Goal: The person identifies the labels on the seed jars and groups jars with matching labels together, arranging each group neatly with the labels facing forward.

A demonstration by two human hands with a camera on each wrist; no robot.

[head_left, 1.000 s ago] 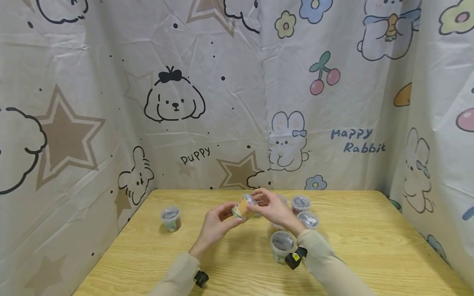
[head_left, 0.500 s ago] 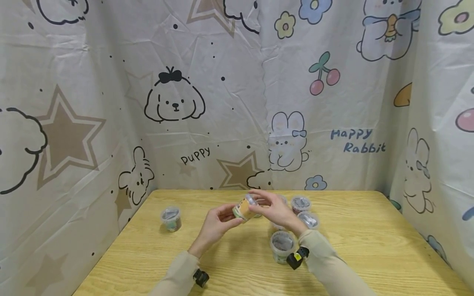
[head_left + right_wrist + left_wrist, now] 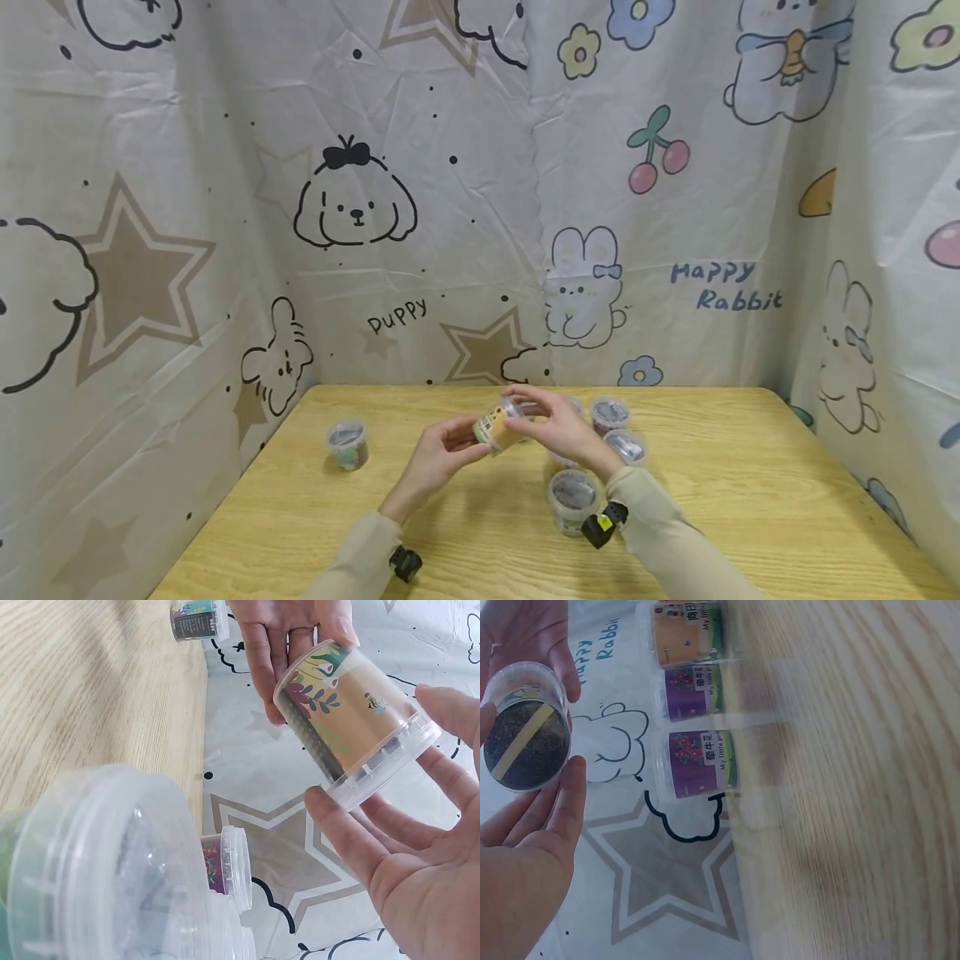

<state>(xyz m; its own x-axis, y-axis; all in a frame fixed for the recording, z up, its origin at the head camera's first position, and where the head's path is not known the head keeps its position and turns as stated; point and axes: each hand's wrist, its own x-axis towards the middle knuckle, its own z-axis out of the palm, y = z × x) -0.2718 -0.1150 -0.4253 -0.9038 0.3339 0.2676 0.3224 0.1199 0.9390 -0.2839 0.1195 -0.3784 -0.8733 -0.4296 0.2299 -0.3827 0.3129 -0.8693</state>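
Above the middle of the table, both hands hold a clear plastic cup [image 3: 495, 427] with an orange label and a translucent lid, tilted. My left hand [image 3: 431, 458] grips its bottom end, and my right hand [image 3: 555, 427] has thumb and fingers around the lid end. In the left wrist view the base of the cup [image 3: 529, 742] faces the camera, with dark contents and a pale yellow strip across it. The right wrist view shows flowers and a small bee on the label of the cup [image 3: 360, 712], its lid still on.
Several similar lidded cups stand right of centre, including a near one [image 3: 573, 500] below my right forearm and one farther back [image 3: 610, 414]. Some are partly hidden by the right hand. A single cup [image 3: 347, 444] stands at the left. Printed curtains [image 3: 420, 275] enclose the wooden table [image 3: 720, 483].
The held cup has been turned a little between the hands, so more of the label's dark print now faces the head camera. The hands have barely shifted; the standing cups stay put.
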